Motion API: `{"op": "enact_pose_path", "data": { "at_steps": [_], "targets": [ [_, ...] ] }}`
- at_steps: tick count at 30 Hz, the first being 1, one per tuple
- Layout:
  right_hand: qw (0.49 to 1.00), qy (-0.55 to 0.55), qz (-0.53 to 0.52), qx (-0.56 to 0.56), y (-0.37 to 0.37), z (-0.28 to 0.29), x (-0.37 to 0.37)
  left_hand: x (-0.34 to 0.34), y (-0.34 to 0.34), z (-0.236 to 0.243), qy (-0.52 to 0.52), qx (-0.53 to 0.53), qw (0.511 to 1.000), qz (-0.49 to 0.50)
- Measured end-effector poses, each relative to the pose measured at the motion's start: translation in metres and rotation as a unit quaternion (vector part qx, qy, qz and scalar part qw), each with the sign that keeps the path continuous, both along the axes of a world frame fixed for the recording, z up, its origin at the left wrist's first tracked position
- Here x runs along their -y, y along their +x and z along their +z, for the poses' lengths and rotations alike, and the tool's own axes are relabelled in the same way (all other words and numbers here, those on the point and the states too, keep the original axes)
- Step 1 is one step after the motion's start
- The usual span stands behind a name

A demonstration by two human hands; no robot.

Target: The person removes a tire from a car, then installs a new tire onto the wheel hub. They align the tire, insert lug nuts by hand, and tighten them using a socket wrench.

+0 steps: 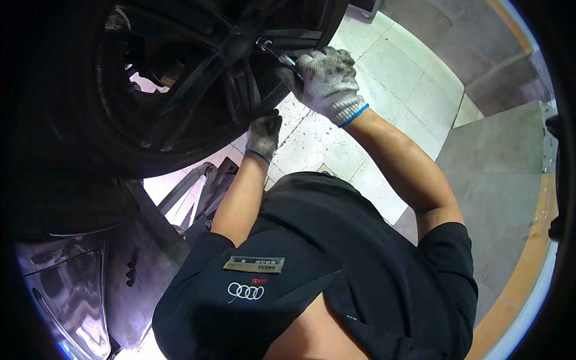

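A car wheel [234, 90] with dark spokes and a black tyre fills the upper left. My right hand [329, 81], in a dirty grey-white knit glove with a blue cuff edge, is closed round the handle of a socket wrench [286, 60]. The tool's chrome socket end meets the wheel beside its hub. Most of the handle is hidden in my fist. Lower down, my left hand [263, 135], gloved alike, is at the tyre's near edge with its dark fingertips stretched upward. No object shows in it; whether it touches the tyre is unclear.
Pale floor tiles [384, 78] lie beyond the wheel. Grey wall panels [492, 198] with an orange-brown band curve round the right. Metal lift-like arms [189, 186] stand below the tyre, and a shiny dark car body panel [69, 294] is at lower left.
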State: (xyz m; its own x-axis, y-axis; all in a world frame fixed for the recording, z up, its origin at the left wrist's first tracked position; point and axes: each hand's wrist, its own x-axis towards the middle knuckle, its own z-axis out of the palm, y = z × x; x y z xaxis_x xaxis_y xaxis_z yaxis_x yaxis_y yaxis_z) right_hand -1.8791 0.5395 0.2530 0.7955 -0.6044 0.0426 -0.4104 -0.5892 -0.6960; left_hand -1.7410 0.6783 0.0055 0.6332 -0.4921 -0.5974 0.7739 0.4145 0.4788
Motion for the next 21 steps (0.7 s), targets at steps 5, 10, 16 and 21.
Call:
{"op": "enact_pose_path", "data": {
  "at_steps": [5,10,16,21],
  "targets": [
    [0.750,0.643,-0.094,0.127,0.012,-0.004,-0.006,0.002,-0.001,0.003,0.001,0.025,1.000,0.004],
    [0.960,-0.275,-0.020,0.046,-0.003,-0.001,-0.004,0.001,-0.005,0.012,0.012,0.026,1.000,-0.012],
    [0.949,0.307,-0.050,0.048,0.004,0.006,-0.004,0.002,-0.008,0.018,0.014,0.004,1.000,0.012],
    [0.956,-0.289,-0.035,0.020,-0.008,0.005,-0.004,0.001,-0.003,0.010,0.000,-0.010,1.000,0.003]
  ]
}}
